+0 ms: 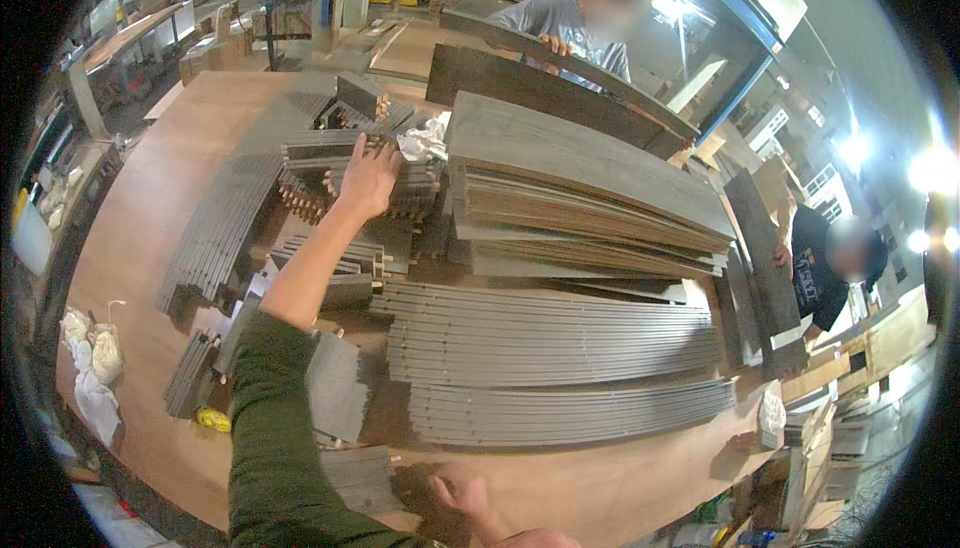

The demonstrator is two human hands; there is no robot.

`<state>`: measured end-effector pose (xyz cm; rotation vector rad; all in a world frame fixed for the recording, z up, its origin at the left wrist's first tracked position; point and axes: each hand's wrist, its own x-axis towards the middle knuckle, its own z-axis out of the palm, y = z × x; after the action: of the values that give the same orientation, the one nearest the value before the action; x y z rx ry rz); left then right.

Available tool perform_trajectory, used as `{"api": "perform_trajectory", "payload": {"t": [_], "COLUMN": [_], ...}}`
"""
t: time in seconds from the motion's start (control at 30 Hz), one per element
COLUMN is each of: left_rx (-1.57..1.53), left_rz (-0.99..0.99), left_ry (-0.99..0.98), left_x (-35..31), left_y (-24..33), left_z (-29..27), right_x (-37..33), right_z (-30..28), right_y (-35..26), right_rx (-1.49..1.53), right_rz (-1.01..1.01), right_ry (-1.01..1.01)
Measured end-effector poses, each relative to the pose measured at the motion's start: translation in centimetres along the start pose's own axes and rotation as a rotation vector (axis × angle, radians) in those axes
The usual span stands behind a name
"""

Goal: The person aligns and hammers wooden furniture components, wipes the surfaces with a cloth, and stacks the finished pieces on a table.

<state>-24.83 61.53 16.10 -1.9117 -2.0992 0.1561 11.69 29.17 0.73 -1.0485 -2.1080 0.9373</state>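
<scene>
My left arm, in a dark green sleeve, reaches across the table. My left hand (370,180) lies over a pile of short grey slats (300,155) with wooden dowels at their ends, its fingers outstretched on top of them. Close to the table's near edge, my right hand (462,490) is loosely curled beside a short grey board (360,478), with nothing seen in it. Right of my arm lie two rows of long grey strips (550,333). Behind them rises a stack of wide grey boards (590,163).
Across the table a person (590,28) holds a long dark board (530,88). At the right another person (835,263) handles an upright dark panel (765,248). White plastic bags (95,368) sit at the left edge, and a yellow tape measure (212,419) lies near my sleeve.
</scene>
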Motion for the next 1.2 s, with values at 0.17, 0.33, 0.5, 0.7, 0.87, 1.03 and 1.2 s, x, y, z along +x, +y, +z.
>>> {"api": "perform_trajectory", "payload": {"t": [0.17,0.33,0.5,0.7,0.87,1.03,1.2], "left_rx": [-0.221,-0.751,-1.064,-0.062,-0.204,-0.505,-0.300], "left_rz": [0.323,0.745,0.831,-0.140,-0.209,-0.076,-0.195], "left_ry": [0.271,-0.140,-0.175,-0.067,-0.245,0.176,0.060], "left_x": [-12.7,-24.7,-22.3,-9.8,-9.7,-7.1,-1.1], "left_y": [-0.3,8.1,9.5,-9.1,-15.8,-13.9,-13.2], "left_z": [-9.2,-15.9,-12.7,-0.9,9.2,4.3,-0.3], "right_x": [0.9,2.1,0.8,-1.6,-1.6,-1.3,-1.1], "right_z": [-0.9,-2.3,-7.0,-13.8,-14.0,-13.8,-13.8], "right_y": [-2.0,-5.6,-7.4,-5.6,-5.3,-5.7,-6.0], "right_rx": [0.112,0.587,0.949,-0.137,-0.494,-0.584,-0.643], "right_rz": [0.155,0.046,0.636,0.565,0.663,0.722,0.749], "right_ry": [-0.112,0.191,0.488,0.411,0.166,0.102,0.059]}}
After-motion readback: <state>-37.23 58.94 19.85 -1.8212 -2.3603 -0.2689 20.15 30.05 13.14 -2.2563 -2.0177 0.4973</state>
